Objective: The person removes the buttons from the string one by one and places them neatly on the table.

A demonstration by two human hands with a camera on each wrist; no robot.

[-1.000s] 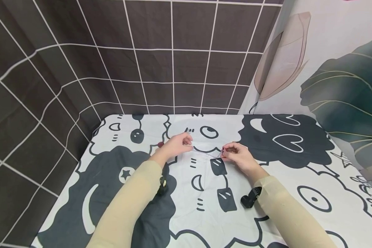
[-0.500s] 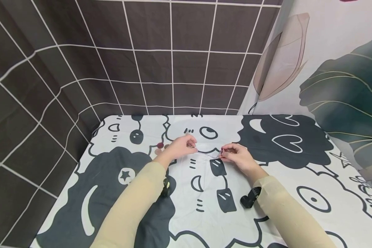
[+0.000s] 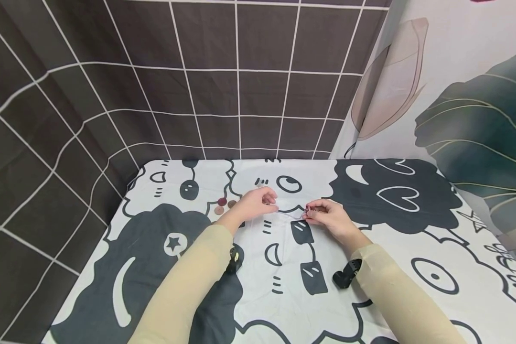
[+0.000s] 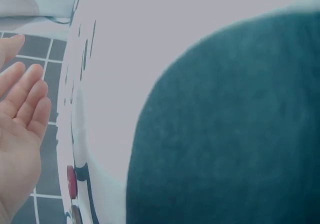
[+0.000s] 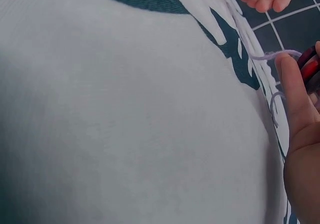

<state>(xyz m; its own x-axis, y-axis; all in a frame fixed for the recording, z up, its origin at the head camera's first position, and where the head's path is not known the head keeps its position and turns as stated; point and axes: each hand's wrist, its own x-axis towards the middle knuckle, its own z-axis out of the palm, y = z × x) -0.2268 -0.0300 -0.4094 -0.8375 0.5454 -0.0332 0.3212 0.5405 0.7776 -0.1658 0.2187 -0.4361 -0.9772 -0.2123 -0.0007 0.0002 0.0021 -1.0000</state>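
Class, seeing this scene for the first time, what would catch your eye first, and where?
Probably the black-and-white cartoon cloth across the lower part of the head view, before a dark, white-gridded backdrop. Next, the right hand near the middle, holding red and dark discs with a pale purple cord. Three small discs lie beside the left hand.

Two hands were seen, one left hand (image 3: 255, 203) and one right hand (image 3: 327, 216), with two pale yellow sleeves (image 3: 189, 282) and two black wrist devices (image 3: 343, 278). On one patterned cloth (image 3: 258, 303) lay three small discs (image 3: 221, 202). In the right hand were stacked discs (image 5: 310, 69), number not clear; purple string (image 5: 262, 58) showed in two stretches
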